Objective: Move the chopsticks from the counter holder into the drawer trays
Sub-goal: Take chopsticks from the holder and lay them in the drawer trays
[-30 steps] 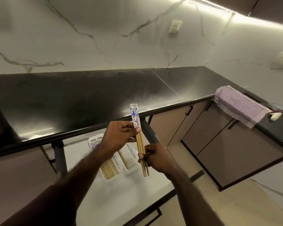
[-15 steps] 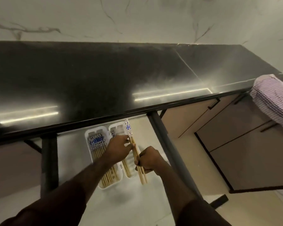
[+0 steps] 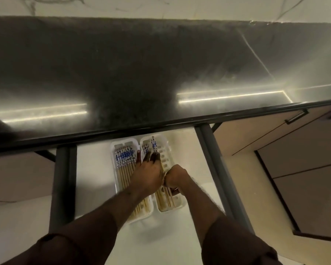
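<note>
i've got both hands over the right tray (image 3: 177, 202): left hand (image 3: 148, 174) flat, right hand (image 3: 175, 175) curled on the chopsticks (image 3: 154, 145), which lie along the tray's long axis (release looks next).

Both forearms extended, left grip (image 3: 148, 172) flat, fingers spread; right grip (image 3: 175, 177) fisted

Dark brown sleeves (image 3: 237, 245) on both arms, cuffs ending mid-forearm; forearms bare, hands bare.
</note>
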`<state>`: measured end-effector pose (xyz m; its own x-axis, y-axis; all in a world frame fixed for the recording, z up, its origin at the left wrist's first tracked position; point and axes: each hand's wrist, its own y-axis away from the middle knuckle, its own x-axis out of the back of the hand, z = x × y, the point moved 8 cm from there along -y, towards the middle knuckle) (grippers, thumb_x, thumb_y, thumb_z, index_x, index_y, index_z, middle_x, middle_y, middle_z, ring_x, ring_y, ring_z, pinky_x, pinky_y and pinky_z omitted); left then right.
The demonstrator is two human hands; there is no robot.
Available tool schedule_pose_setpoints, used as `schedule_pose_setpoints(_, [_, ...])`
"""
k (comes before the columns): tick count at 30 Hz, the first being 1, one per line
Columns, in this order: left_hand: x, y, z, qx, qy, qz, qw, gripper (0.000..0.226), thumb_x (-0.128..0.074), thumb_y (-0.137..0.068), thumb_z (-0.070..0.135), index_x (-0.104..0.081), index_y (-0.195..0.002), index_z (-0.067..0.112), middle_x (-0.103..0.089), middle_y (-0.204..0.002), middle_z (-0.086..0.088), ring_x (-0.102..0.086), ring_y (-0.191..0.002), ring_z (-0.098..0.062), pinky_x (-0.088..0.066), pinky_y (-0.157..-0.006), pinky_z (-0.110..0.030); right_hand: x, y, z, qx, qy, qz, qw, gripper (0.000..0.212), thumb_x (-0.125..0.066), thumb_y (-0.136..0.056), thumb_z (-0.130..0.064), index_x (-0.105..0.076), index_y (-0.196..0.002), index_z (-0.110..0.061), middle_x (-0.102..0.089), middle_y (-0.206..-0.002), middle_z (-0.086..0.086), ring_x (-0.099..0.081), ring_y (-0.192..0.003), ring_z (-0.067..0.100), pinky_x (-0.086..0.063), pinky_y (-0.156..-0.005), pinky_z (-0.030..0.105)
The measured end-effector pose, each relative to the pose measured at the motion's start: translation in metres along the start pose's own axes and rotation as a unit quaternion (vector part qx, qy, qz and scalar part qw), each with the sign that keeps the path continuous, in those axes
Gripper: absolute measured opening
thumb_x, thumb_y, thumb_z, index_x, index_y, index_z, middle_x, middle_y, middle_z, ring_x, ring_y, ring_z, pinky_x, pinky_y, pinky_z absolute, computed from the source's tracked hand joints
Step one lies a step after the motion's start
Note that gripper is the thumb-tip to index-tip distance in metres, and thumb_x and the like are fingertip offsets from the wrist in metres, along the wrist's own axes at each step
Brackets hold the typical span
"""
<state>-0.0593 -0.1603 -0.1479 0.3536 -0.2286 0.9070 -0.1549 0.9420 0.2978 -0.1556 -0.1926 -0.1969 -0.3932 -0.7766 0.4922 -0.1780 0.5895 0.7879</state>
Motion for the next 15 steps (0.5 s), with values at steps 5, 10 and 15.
schedule_pose_setpoints(5, [-0.011, -0.004, 0.004, -0.012, -0.096, -0.040, 0.994, 0.067, -0.046, -0.096, 0.029, -0.016, -0.151, 0.006, -0.021, -0.160, -0.011, 0.002, -0.150, -0.026, 0.017, -0.116, -0.053, -0.004, 0.001, -0.005, 0.020, 0.092, 0.052, 0.994, 0.029, -0.058, -0.088, -0.021, -0.057, -0.113, -0.005, -0.064, -0.115, 0.015, -0.065, -0.105, 0.033, -0.056, -0.088, 0.039])
schedule_pose_setpoints(10, [-0.027, -0.009, 0.004, -0.036, -0.143, -0.073, 0.986, 0.069, -0.051, -0.095, 0.033, -0.018, -0.151, 0.010, -0.015, -0.161, -0.012, 0.012, -0.149, -0.029, 0.022, -0.114, -0.052, -0.011, -0.003, -0.004, 0.043, 0.151, 0.098, 0.983, 0.026, -0.051, -0.091, -0.019, -0.055, -0.115, -0.009, -0.062, -0.119, 0.012, -0.060, -0.111, 0.029, -0.049, -0.088, 0.034])
schedule_pose_setpoints(15, [-0.037, -0.011, 0.005, -0.062, -0.188, -0.083, 0.977, 0.069, -0.052, -0.094, 0.031, -0.019, -0.151, 0.009, -0.018, -0.160, -0.013, 0.009, -0.149, -0.032, 0.028, -0.107, -0.051, -0.013, -0.001, -0.005, 0.053, 0.177, 0.109, 0.977, 0.023, -0.047, -0.093, -0.016, -0.057, -0.113, -0.010, -0.063, -0.117, 0.011, -0.062, -0.109, 0.028, -0.050, -0.086, 0.034])
